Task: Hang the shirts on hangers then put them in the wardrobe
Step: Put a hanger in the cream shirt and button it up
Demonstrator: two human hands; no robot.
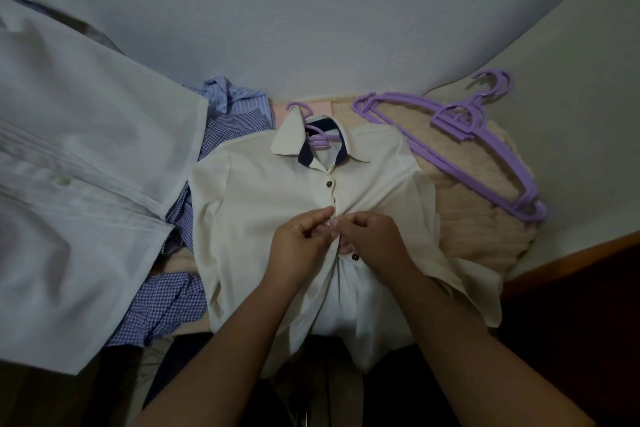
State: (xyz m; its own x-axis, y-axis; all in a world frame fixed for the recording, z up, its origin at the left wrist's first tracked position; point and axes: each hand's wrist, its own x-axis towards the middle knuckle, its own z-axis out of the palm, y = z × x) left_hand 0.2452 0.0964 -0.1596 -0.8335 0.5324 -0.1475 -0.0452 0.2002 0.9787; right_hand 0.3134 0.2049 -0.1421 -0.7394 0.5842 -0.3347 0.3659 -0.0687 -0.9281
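A cream shirt (pixel 270 198) with a navy-lined collar lies face up on a beige blanket, a purple hanger (pixel 317 139) inside it with its hook poking out above the collar. My left hand (pixel 299 239) and my right hand (pixel 370 239) meet at the button placket in mid-chest, each pinching the placket's edge. One dark button (pixel 329 183) shows above my hands, another (pixel 355 256) just below them.
A stack of purple hangers (pixel 460 135) lies on the beige blanket (pixel 478 225) at right. A large white shirt (pixel 79 184) covers the left side, over blue checked shirts (pixel 166 308) and a striped one (pixel 232 97). A wall rises behind; dark wood edge (pixel 571 260) at right.
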